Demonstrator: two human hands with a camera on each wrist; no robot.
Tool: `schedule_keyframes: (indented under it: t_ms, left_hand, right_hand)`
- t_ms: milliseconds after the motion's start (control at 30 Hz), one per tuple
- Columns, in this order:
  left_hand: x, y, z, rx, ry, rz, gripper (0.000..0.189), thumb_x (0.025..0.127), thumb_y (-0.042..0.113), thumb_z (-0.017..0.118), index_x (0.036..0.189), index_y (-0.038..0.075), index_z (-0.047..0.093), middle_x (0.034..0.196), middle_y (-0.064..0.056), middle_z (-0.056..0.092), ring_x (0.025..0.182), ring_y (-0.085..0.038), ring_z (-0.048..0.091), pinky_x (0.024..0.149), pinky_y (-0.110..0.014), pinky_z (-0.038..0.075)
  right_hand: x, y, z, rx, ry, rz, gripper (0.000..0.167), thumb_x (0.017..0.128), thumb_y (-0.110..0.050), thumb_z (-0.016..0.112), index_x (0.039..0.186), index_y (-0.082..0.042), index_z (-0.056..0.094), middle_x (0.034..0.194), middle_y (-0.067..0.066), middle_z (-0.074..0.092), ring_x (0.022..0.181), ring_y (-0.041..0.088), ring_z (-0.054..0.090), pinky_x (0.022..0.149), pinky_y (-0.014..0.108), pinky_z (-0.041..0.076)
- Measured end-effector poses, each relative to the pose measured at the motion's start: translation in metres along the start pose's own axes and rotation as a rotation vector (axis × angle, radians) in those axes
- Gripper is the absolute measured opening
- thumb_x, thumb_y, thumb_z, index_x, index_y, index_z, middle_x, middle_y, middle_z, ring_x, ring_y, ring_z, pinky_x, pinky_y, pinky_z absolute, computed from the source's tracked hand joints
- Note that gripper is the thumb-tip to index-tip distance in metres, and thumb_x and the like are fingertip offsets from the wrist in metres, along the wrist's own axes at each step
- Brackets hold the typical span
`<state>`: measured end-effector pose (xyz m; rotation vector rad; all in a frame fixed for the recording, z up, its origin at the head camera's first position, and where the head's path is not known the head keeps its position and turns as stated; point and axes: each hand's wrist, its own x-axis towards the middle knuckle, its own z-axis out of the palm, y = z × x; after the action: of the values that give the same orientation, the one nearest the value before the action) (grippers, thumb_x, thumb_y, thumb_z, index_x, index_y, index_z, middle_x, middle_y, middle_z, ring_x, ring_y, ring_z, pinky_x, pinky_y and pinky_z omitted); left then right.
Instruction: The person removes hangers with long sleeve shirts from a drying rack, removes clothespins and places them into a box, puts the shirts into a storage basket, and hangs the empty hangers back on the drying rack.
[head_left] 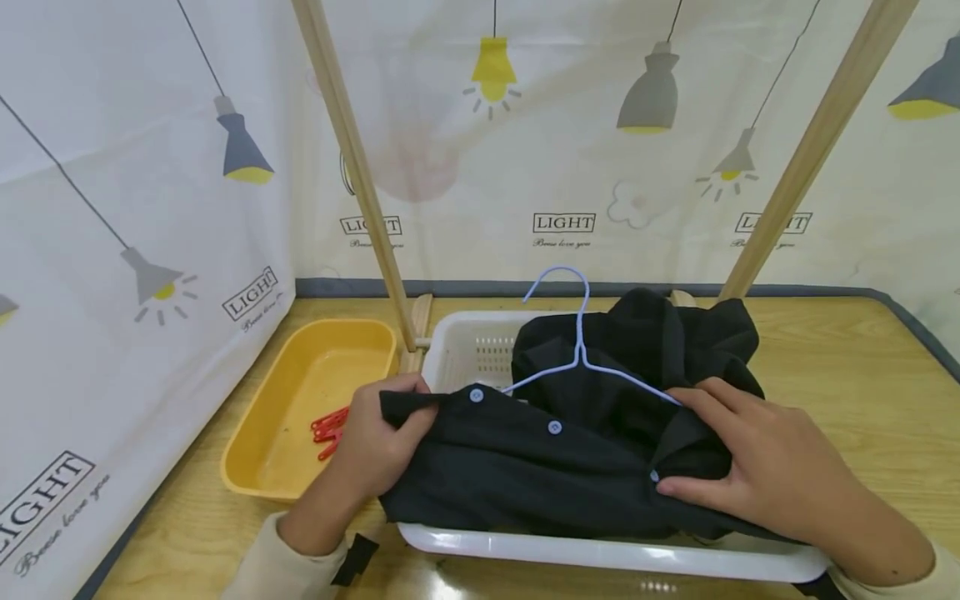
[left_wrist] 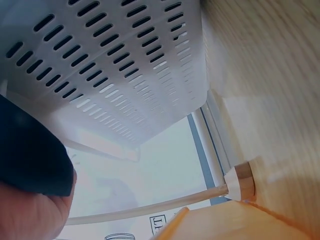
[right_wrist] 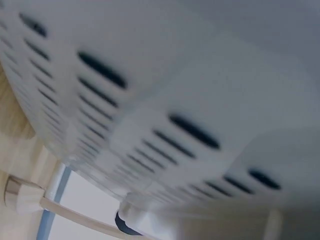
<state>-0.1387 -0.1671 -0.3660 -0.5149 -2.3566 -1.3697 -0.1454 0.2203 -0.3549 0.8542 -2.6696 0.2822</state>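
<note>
A black buttoned shirt [head_left: 525, 475] lies over a white slotted basket [head_left: 525, 546], its small blue buttons showing along the front. Out of its neck rises the hook of a light-blue hanger [head_left: 579, 333]; the ends of the hanger's arms are hidden by cloth and by a hand. My left hand [head_left: 382, 433] pinches the shirt's edge at the left, thumb toward the front. At the right, my right hand [head_left: 780, 467] grips the shirt by the hanger's right arm, thumb near a button. In the left wrist view, dark cloth [left_wrist: 32, 150] shows against the left hand.
A yellow tray [head_left: 255, 433] with several red clothespins [head_left: 328, 429] stands left of the basket. Two wooden poles [head_left: 360, 167] rise behind the basket, slanting outward. A white curtain printed with lamps [head_left: 562, 150] encloses the wooden table [head_left: 847, 350].
</note>
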Motion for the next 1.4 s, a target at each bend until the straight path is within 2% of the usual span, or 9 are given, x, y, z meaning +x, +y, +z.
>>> schedule_keyframes:
  t_ms: [167, 367, 533, 733, 867, 967, 1067, 1233, 1400]
  left_hand:
    - [-0.001, 0.002, -0.002, 0.039, 0.091, 0.018, 0.017, 0.082, 0.004, 0.064, 0.068, 0.013, 0.062, 0.062, 0.005, 0.057, 0.059, -0.007, 0.051, 0.052, -0.022, 0.04]
    - [0.0, 0.006, -0.004, 0.054, 0.176, 0.059, 0.015, 0.081, 0.005, 0.064, 0.067, 0.011, 0.063, 0.064, 0.003, 0.06, 0.059, -0.007, 0.052, 0.052, -0.021, 0.041]
    - [-0.001, 0.009, -0.007, 0.003, 0.191, 0.031, 0.018, 0.084, 0.004, 0.062, 0.066, 0.009, 0.062, 0.062, 0.0, 0.059, 0.057, -0.009, 0.052, 0.051, -0.023, 0.041]
    - [0.0, 0.011, -0.008, -0.045, 0.225, 0.023, 0.017, 0.083, 0.004, 0.063, 0.066, 0.007, 0.063, 0.061, -0.001, 0.059, 0.057, -0.01, 0.053, 0.051, -0.024, 0.042]
    - [0.002, 0.011, -0.009, -0.054, 0.267, 0.048, 0.017, 0.081, 0.003, 0.064, 0.065, 0.008, 0.064, 0.06, -0.001, 0.058, 0.056, -0.009, 0.053, 0.05, -0.023, 0.042]
    - [0.003, 0.009, -0.01, -0.026, 0.272, 0.066, 0.016, 0.081, 0.003, 0.065, 0.066, 0.009, 0.064, 0.061, -0.001, 0.059, 0.057, -0.008, 0.053, 0.052, -0.022, 0.042]
    - [0.004, 0.007, -0.012, 0.0, 0.197, 0.048, 0.015, 0.085, 0.005, 0.066, 0.071, 0.009, 0.064, 0.065, 0.0, 0.061, 0.061, -0.009, 0.055, 0.057, -0.022, 0.044]
    - [0.004, 0.007, -0.023, 0.059, -0.071, -0.037, 0.013, 0.092, 0.009, 0.069, 0.082, 0.015, 0.064, 0.075, 0.005, 0.06, 0.071, -0.01, 0.056, 0.069, -0.024, 0.047]
    - [-0.001, 0.009, -0.043, 0.151, -0.297, -0.046, 0.015, 0.091, 0.013, 0.073, 0.09, 0.024, 0.063, 0.085, 0.011, 0.062, 0.082, -0.008, 0.059, 0.078, -0.028, 0.051]
  right_hand:
    - [-0.002, -0.004, -0.005, 0.01, -0.071, -0.006, 0.103, 0.059, -0.081, 0.075, 0.14, -0.021, 0.053, 0.109, -0.002, 0.063, 0.072, 0.007, 0.053, 0.058, 0.03, 0.045]
    - [-0.002, -0.009, -0.008, 0.006, -0.11, 0.032, 0.108, 0.063, -0.084, 0.07, 0.15, -0.026, 0.042, 0.108, -0.001, 0.062, 0.077, 0.01, 0.055, 0.062, 0.035, 0.049]
    - [-0.002, -0.013, -0.004, 0.012, -0.068, 0.075, 0.098, 0.065, -0.078, 0.074, 0.142, -0.023, 0.051, 0.103, -0.001, 0.063, 0.067, 0.006, 0.049, 0.055, 0.027, 0.043]
    - [0.0, -0.014, -0.004, 0.037, -0.059, 0.131, 0.09, 0.066, -0.073, 0.078, 0.134, -0.018, 0.056, 0.113, 0.006, 0.067, 0.063, 0.01, 0.051, 0.055, 0.032, 0.045]
    - [0.0, -0.012, -0.005, 0.057, -0.062, 0.118, 0.085, 0.071, -0.069, 0.078, 0.136, -0.02, 0.054, 0.117, 0.007, 0.069, 0.067, 0.011, 0.057, 0.059, 0.037, 0.051]
    - [0.0, -0.008, -0.004, 0.091, -0.044, 0.106, 0.067, 0.082, -0.056, 0.075, 0.134, -0.02, 0.056, 0.121, 0.005, 0.069, 0.078, 0.016, 0.066, 0.067, 0.044, 0.055]
    - [0.001, -0.003, -0.002, 0.1, -0.018, 0.092, 0.047, 0.088, -0.039, 0.075, 0.128, -0.018, 0.06, 0.114, 0.002, 0.072, 0.082, 0.015, 0.068, 0.067, 0.043, 0.055]
    - [0.003, 0.002, 0.004, 0.095, -0.009, 0.098, 0.033, 0.083, -0.018, 0.078, 0.113, -0.016, 0.065, 0.092, -0.003, 0.073, 0.062, 0.002, 0.051, 0.055, 0.028, 0.044]
    - [0.003, 0.002, 0.007, 0.103, 0.036, 0.1, 0.031, 0.081, -0.004, 0.074, 0.108, -0.016, 0.065, 0.089, -0.001, 0.073, 0.061, 0.002, 0.044, 0.055, 0.024, 0.038]
